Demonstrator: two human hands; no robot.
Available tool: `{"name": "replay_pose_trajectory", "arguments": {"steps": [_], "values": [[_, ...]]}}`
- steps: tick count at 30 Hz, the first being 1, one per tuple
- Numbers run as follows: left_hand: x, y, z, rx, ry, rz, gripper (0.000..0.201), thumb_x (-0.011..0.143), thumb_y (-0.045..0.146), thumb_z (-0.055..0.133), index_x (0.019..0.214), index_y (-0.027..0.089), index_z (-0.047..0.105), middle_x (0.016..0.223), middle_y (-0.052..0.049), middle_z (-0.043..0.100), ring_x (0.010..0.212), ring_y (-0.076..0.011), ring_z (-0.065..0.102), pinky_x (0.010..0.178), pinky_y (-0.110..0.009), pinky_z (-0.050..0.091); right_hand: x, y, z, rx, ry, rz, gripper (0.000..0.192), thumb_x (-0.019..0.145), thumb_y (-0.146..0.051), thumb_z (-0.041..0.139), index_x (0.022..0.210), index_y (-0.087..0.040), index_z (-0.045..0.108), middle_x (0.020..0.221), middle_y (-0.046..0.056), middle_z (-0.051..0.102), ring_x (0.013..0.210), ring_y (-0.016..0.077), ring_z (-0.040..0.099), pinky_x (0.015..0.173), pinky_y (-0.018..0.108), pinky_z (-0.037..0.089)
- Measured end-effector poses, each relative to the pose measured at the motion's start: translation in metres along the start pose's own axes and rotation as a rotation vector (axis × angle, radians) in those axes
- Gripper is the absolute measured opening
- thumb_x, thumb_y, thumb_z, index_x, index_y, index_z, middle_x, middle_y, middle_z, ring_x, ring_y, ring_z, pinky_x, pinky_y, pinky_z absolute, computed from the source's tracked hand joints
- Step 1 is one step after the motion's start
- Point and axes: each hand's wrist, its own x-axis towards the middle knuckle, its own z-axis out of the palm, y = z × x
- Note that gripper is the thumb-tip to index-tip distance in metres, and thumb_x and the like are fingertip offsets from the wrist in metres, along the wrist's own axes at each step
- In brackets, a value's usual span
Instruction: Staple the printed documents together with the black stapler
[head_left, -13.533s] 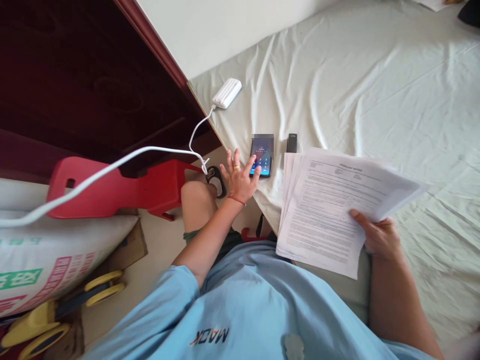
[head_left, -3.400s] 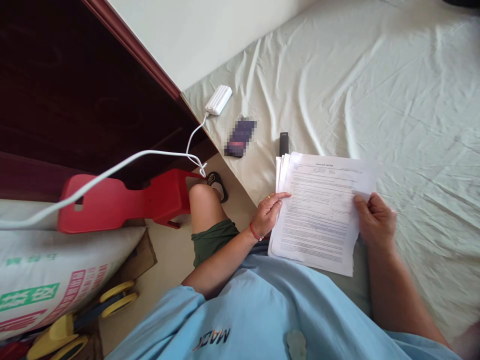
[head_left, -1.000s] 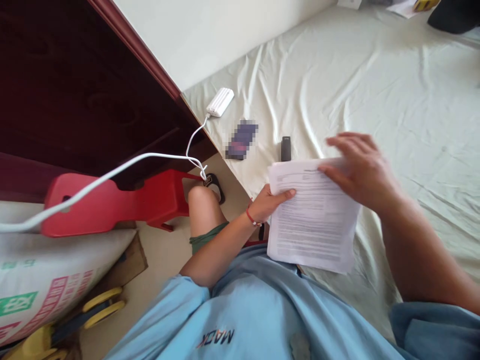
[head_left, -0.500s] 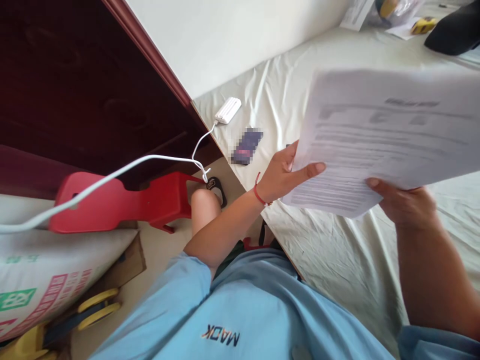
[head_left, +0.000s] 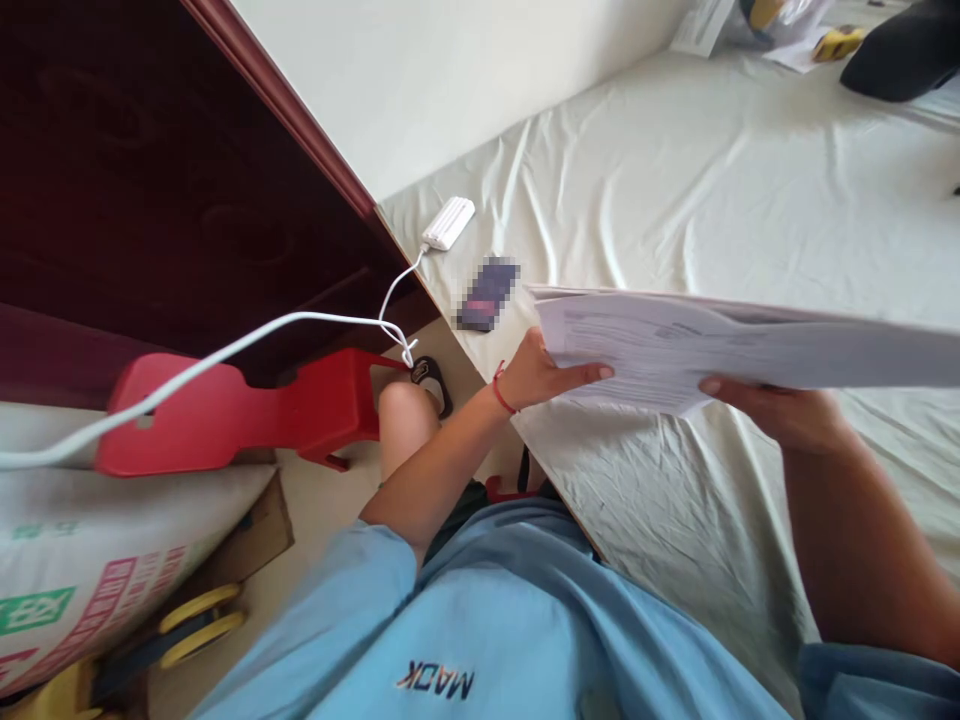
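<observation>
A stack of printed paper sheets is held almost flat and edge-on above the bed, reaching to the right border. My left hand, with a red string at the wrist, grips the stack's left end, thumb on top. My right hand holds it from below near the middle, thumb tip on the front edge. A dark phone lies on the sheet just beyond the stack's left corner.
The bed's white wrinkled sheet fills the right side. A white power bank sits near the dark wooden headboard, its cable trailing left over a red plastic stool. A printed sack lies lower left. Black and small items sit top right.
Over the last second both hands lifted the paper stack off my lap, raised it facing me, then tipped it down to nearly horizontal over the bed. The small black device is now hidden behind it.
</observation>
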Motion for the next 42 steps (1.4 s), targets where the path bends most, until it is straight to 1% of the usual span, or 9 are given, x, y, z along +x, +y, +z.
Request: {"name": "replay_pose_trajectory", "arguments": {"steps": [5,11,16,20,28,31,34,37,42], "values": [[0.0,-0.011,-0.007,0.048,0.005,0.001,0.047,0.078,0.063,0.085,0.094,0.019,0.078,0.101,-0.012,0.079,0.102,-0.0305,0.075,0.101,-0.052,0.059,0.004,-0.005,0.008,-0.001,-0.254,0.108,0.031,0.084,-0.054,0.084,0.099,-0.027,0.083,0.096,0.006,0.081,0.096,0.031,0.078,0.088,0.046,0.066],[-0.005,0.006,0.005,-0.173,-0.004,-0.037,0.054,0.087,0.061,0.08,0.119,0.018,0.077,0.125,-0.013,0.079,0.122,-0.0315,0.072,0.113,-0.053,0.054,-0.009,-0.017,0.009,0.274,0.013,0.193,0.04,0.085,-0.056,0.085,0.116,-0.032,0.08,0.116,0.004,0.082,0.111,0.0318,0.078,0.098,0.052,0.067],[-0.033,-0.002,0.027,-0.478,-0.023,-0.316,0.065,0.075,0.056,0.092,0.124,0.017,0.077,0.129,-0.016,0.078,0.126,-0.0357,0.071,0.111,-0.054,0.056,-0.03,-0.006,0.026,0.457,-0.056,0.427,0.043,0.081,-0.054,0.088,0.113,-0.027,0.078,0.1,0.006,0.084,0.09,0.0335,0.083,0.081,0.053,0.072],[-0.055,-0.02,0.036,-0.559,0.076,-0.511,0.065,0.071,0.057,0.094,0.118,0.014,0.079,0.123,-0.017,0.08,0.123,-0.0375,0.073,0.111,-0.055,0.055,-0.053,0.014,0.048,0.469,-0.083,0.428,0.046,0.083,-0.048,0.088,0.122,-0.027,0.075,0.096,0.006,0.084,0.087,0.034,0.083,0.076,0.051,0.073],[-0.051,-0.022,0.034,-0.697,0.153,-0.571,0.06,0.068,0.058,0.096,0.106,0.014,0.083,0.113,-0.017,0.082,0.112,-0.0366,0.077,0.107,-0.053,0.056,-0.081,0.038,0.055,0.292,-0.213,0.4,0.037,0.094,-0.05,0.075,0.125,-0.028,0.074,0.097,0.007,0.083,0.089,0.0339,0.082,0.074,0.05,0.072],[-0.05,-0.024,0.04,-0.628,0.173,-0.55,0.061,0.068,0.061,0.095,0.104,0.013,0.083,0.112,-0.016,0.083,0.112,-0.035,0.077,0.108,-0.052,0.055,-0.062,0.024,0.043,-0.099,0.122,0.313,0.051,0.093,-0.054,0.075,0.136,-0.028,0.068,0.106,0.01,0.08,0.088,0.0343,0.08,0.078,0.054,0.069],[-0.051,-0.023,0.047,-0.566,0.138,-0.566,0.064,0.068,0.063,0.094,0.105,0.012,0.083,0.109,-0.015,0.083,0.108,-0.0338,0.077,0.107,-0.052,0.055,-0.032,-0.013,0.034,-0.503,0.434,-0.004,0.056,0.098,-0.043,0.068,0.152,-0.029,0.058,0.144,0.017,0.067,0.125,0.0376,0.07,0.107,0.06,0.057],[-0.053,-0.021,0.052,-0.541,0.105,-0.586,0.065,0.069,0.064,0.093,0.107,0.013,0.083,0.107,-0.015,0.083,0.106,-0.0329,0.078,0.105,-0.051,0.055,-0.001,-0.053,0.042,-0.595,0.254,-0.317,0.033,0.104,-0.031,0.056,0.133,-0.027,0.072,0.136,0.013,0.073,0.129,0.0356,0.067,0.114,0.06,0.052],[-0.053,-0.019,0.055,-0.568,0.127,-0.604,0.064,0.068,0.061,0.095,0.109,0.014,0.082,0.105,-0.013,0.083,0.104,-0.0303,0.077,0.103,-0.048,0.055,0.033,-0.069,0.074,-0.661,-0.064,-0.341,0.035,0.105,-0.026,0.051,0.133,-0.024,0.072,0.136,0.013,0.073,0.133,0.0383,0.061,0.109,0.061,0.052]]}}
